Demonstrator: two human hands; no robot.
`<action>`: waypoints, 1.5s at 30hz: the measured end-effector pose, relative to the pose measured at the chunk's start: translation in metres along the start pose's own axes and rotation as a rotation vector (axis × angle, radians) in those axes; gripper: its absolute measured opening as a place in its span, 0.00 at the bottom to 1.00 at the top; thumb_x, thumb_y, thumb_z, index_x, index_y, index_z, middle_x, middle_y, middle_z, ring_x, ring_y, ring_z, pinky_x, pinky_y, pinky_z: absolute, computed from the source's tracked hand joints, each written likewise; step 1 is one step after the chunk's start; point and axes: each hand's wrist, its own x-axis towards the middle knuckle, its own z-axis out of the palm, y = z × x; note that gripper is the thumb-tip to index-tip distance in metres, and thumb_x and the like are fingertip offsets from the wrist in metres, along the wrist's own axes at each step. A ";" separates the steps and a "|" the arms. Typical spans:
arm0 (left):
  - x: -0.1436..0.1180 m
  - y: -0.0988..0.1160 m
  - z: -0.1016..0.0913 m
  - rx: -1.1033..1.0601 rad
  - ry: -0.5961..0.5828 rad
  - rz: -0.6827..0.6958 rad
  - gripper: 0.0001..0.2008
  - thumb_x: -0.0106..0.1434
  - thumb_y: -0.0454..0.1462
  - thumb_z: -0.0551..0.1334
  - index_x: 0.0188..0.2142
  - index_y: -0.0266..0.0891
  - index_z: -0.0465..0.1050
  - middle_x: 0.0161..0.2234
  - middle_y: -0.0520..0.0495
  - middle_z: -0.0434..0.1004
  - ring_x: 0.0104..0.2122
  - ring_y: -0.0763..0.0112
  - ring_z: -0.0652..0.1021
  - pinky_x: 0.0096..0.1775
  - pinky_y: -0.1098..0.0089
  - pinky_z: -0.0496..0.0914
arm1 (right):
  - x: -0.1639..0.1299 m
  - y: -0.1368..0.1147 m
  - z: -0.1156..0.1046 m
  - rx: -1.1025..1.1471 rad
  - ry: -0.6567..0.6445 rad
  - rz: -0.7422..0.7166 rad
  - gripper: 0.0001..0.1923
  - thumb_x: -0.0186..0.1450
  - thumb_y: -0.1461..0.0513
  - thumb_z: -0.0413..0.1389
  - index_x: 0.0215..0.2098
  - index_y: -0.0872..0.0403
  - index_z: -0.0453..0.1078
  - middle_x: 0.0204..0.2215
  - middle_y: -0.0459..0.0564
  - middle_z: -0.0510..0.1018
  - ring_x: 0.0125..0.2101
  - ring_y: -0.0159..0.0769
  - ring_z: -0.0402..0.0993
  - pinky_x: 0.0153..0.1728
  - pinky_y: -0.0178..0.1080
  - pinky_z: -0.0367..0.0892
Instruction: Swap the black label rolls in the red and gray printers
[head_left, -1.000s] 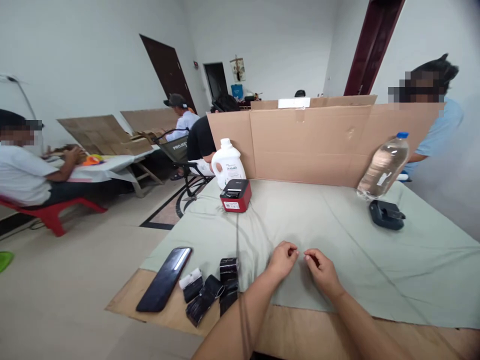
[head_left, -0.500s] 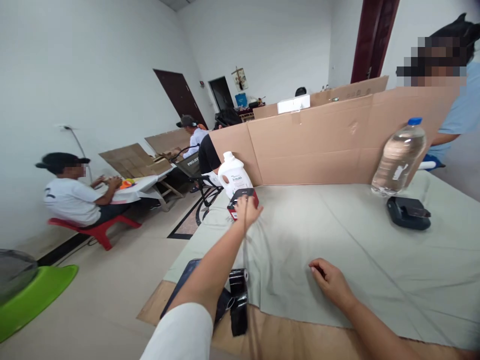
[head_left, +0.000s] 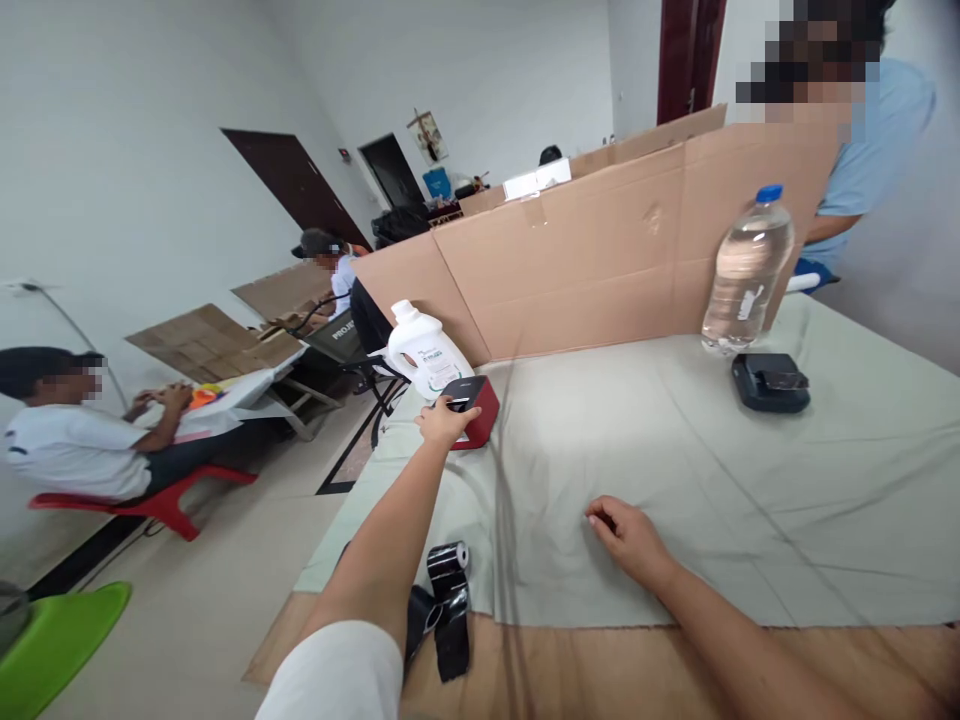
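1. Pale green cloth covers the desk; a cardboard screen stands along its far edge.
2. Left hand rests on the red-and-black label printer at the desk's far-left corner, beside a white jug. Fingers curl over its near top edge; whether they grip, cannot tell.
3. Right hand lies loosely curled on the cloth, holding nothing visible.
4. Printer: judged rigid, light, boxy; take by the side walls. Long axis runs roughly toward the screen.
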 end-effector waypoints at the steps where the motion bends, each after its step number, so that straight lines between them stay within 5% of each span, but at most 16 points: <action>1: -0.014 0.006 -0.002 -0.007 -0.003 0.038 0.37 0.48 0.56 0.66 0.54 0.43 0.65 0.55 0.35 0.63 0.58 0.41 0.61 0.54 0.55 0.59 | 0.000 0.001 -0.001 0.042 0.004 0.007 0.11 0.63 0.57 0.49 0.33 0.51 0.71 0.28 0.47 0.77 0.30 0.36 0.73 0.33 0.38 0.66; 5: -0.088 0.028 -0.003 -0.080 -0.069 0.214 0.32 0.48 0.54 0.67 0.51 0.45 0.68 0.50 0.41 0.66 0.55 0.49 0.64 0.56 0.59 0.58 | 0.002 0.011 -0.011 0.308 0.088 0.079 0.17 0.63 0.50 0.51 0.41 0.52 0.72 0.34 0.50 0.79 0.34 0.38 0.75 0.36 0.40 0.70; 8: -0.155 0.041 0.002 -0.152 -0.146 0.332 0.31 0.46 0.51 0.70 0.49 0.44 0.71 0.49 0.41 0.66 0.54 0.50 0.65 0.57 0.59 0.58 | 0.002 0.020 -0.016 0.434 0.206 0.114 0.27 0.63 0.46 0.51 0.53 0.52 0.67 0.48 0.54 0.76 0.46 0.41 0.73 0.46 0.45 0.70; 11: -0.218 0.049 0.010 -0.270 -0.137 0.396 0.34 0.42 0.50 0.73 0.48 0.43 0.71 0.52 0.38 0.62 0.55 0.45 0.63 0.57 0.55 0.57 | 0.001 0.027 -0.015 0.457 0.271 0.070 0.36 0.62 0.43 0.52 0.64 0.49 0.56 0.64 0.54 0.61 0.62 0.44 0.57 0.61 0.51 0.55; 16: -0.284 0.042 0.018 -0.416 -0.099 0.415 0.37 0.42 0.49 0.74 0.51 0.43 0.68 0.55 0.36 0.59 0.58 0.41 0.59 0.58 0.49 0.55 | 0.000 0.028 -0.011 0.525 0.284 0.084 0.40 0.64 0.38 0.42 0.67 0.50 0.51 0.68 0.53 0.52 0.67 0.42 0.44 0.67 0.53 0.38; 20: -0.287 0.023 0.021 -0.533 -0.132 0.488 0.22 0.60 0.47 0.61 0.51 0.42 0.67 0.51 0.38 0.66 0.54 0.53 0.66 0.57 0.55 0.60 | -0.002 0.019 -0.015 0.647 0.284 0.096 0.36 0.65 0.39 0.43 0.63 0.48 0.58 0.65 0.51 0.59 0.65 0.42 0.51 0.66 0.52 0.43; 24: -0.267 0.009 0.035 -0.779 -0.198 0.327 0.20 0.65 0.45 0.53 0.53 0.39 0.66 0.54 0.38 0.67 0.55 0.59 0.68 0.56 0.61 0.62 | -0.004 0.009 -0.018 0.707 0.344 0.165 0.35 0.63 0.39 0.49 0.60 0.49 0.64 0.62 0.51 0.65 0.62 0.44 0.59 0.64 0.52 0.50; 28: -0.256 0.007 0.044 -1.077 -0.421 0.193 0.28 0.57 0.38 0.52 0.58 0.39 0.61 0.60 0.44 0.65 0.59 0.63 0.66 0.56 0.65 0.64 | -0.003 0.006 -0.021 0.732 0.390 0.191 0.34 0.61 0.39 0.51 0.58 0.49 0.66 0.61 0.51 0.67 0.61 0.46 0.60 0.63 0.51 0.55; 32: -0.250 0.009 0.042 -1.238 -0.516 0.132 0.39 0.42 0.31 0.53 0.58 0.43 0.62 0.61 0.47 0.65 0.61 0.63 0.64 0.54 0.66 0.66 | -0.002 0.008 -0.020 0.748 0.363 0.164 0.35 0.60 0.41 0.54 0.60 0.49 0.63 0.61 0.52 0.66 0.61 0.47 0.61 0.62 0.52 0.56; 39: -0.237 0.014 0.042 -1.364 -0.684 -0.061 0.52 0.35 0.28 0.52 0.65 0.48 0.49 0.59 0.48 0.66 0.51 0.65 0.73 0.37 0.73 0.70 | -0.008 0.010 -0.015 0.712 0.320 0.069 0.36 0.62 0.45 0.55 0.64 0.47 0.56 0.66 0.51 0.58 0.63 0.46 0.56 0.63 0.52 0.52; 45: -0.234 0.013 0.044 -1.328 -0.739 -0.099 0.52 0.34 0.30 0.52 0.64 0.47 0.51 0.55 0.48 0.70 0.46 0.66 0.75 0.37 0.71 0.70 | -0.010 0.004 -0.016 0.712 0.342 0.063 0.34 0.64 0.42 0.49 0.63 0.47 0.57 0.65 0.49 0.59 0.65 0.43 0.53 0.65 0.51 0.49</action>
